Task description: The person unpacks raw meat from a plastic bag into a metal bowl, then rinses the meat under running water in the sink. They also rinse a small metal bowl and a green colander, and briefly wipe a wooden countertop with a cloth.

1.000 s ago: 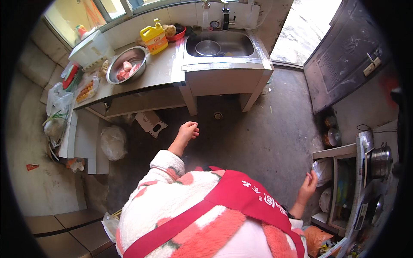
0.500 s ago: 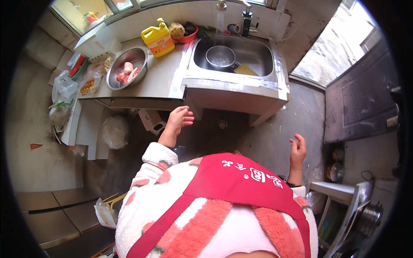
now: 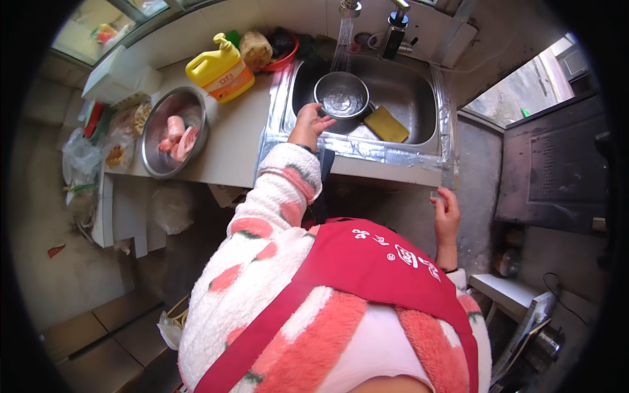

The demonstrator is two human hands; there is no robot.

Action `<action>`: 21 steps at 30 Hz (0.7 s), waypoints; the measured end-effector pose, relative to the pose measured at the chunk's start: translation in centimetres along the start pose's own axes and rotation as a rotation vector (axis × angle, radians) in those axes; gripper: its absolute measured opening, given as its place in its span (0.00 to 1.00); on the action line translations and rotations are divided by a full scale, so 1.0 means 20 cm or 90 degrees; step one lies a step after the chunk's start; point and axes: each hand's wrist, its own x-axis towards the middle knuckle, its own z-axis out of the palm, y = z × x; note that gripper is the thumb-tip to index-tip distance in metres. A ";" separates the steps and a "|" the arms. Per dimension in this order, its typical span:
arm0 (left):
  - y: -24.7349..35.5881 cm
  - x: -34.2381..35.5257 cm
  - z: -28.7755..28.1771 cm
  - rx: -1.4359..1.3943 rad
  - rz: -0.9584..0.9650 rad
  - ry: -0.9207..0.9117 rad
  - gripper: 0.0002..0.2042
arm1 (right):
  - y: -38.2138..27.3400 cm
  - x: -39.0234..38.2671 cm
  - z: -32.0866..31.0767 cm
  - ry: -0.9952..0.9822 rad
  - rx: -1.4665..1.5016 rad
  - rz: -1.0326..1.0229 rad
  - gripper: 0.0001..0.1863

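Observation:
My left hand (image 3: 310, 126) reaches over the sink's front edge, fingers apart, beside the near left rim of a round metal pot (image 3: 342, 95). Whether the fingertips touch that rim I cannot tell. The pot stands in the steel sink (image 3: 419, 105) under the tap (image 3: 350, 8), and running water falls into it. A yellow scouring cloth (image 3: 387, 124) lies on the sink floor right of the pot. My right hand (image 3: 447, 215) is raised in front of the counter's right end, fingers loosely bent and apart, holding nothing that I can see.
On the counter to the left are a metal basin (image 3: 149, 141) holding pieces of meat, a yellow pump jug (image 3: 221, 71) and a red bowl (image 3: 285, 61) with vegetables. Farther left stand a white plastic box (image 3: 114, 80) and bags (image 3: 84, 157). A dark soap dispenser (image 3: 394, 36) stands behind the sink.
I have come closer to the sink. My left hand has moved forward and right, from before the counter to the pot. The right hand stays raised, with its fingers more bent.

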 end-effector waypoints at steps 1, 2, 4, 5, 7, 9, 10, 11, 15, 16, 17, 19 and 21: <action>0.01 0.09 0.02 0.010 -0.008 0.034 0.25 | -0.01 0.01 0.01 0.012 0.010 0.072 0.11; 0.03 0.17 0.03 -0.031 -0.052 0.059 0.22 | -0.01 0.03 0.03 0.018 -0.003 0.053 0.11; 0.03 0.34 0.07 0.055 -0.040 0.111 0.19 | -0.03 0.04 0.05 0.051 -0.022 0.070 0.11; 0.03 0.41 0.06 0.069 -0.061 0.093 0.19 | -0.03 0.03 0.06 0.070 -0.021 0.090 0.11; 0.02 0.56 0.04 0.137 -0.091 0.108 0.19 | -0.03 0.01 0.07 0.081 -0.023 0.136 0.11; -0.02 0.68 0.01 0.181 -0.131 0.123 0.20 | -0.02 -0.01 0.07 0.086 -0.016 0.175 0.11; -0.04 0.74 0.00 0.176 -0.147 0.158 0.20 | -0.01 -0.01 0.06 0.102 -0.003 0.210 0.11; -0.07 0.79 0.00 0.177 -0.162 0.202 0.20 | 0.01 0.00 0.05 0.100 -0.023 0.212 0.11; -0.11 0.97 -0.08 0.211 -0.215 0.149 0.20 | 0.06 0.10 0.03 0.075 -0.015 0.225 0.11; -0.12 1.00 -0.10 0.227 -0.221 0.121 0.21 | 0.07 0.15 0.02 0.063 0.009 0.220 0.11; -0.12 1.02 -0.11 0.222 -0.224 0.109 0.19 | 0.08 0.19 0.02 0.051 -0.005 0.202 0.11; -0.14 1.04 -0.12 0.229 -0.227 0.130 0.16 | 0.10 0.28 0.02 0.042 0.008 0.170 0.11; -0.16 1.03 -0.11 0.260 -0.202 0.125 0.11 | 0.11 0.34 0.00 0.025 0.009 0.173 0.10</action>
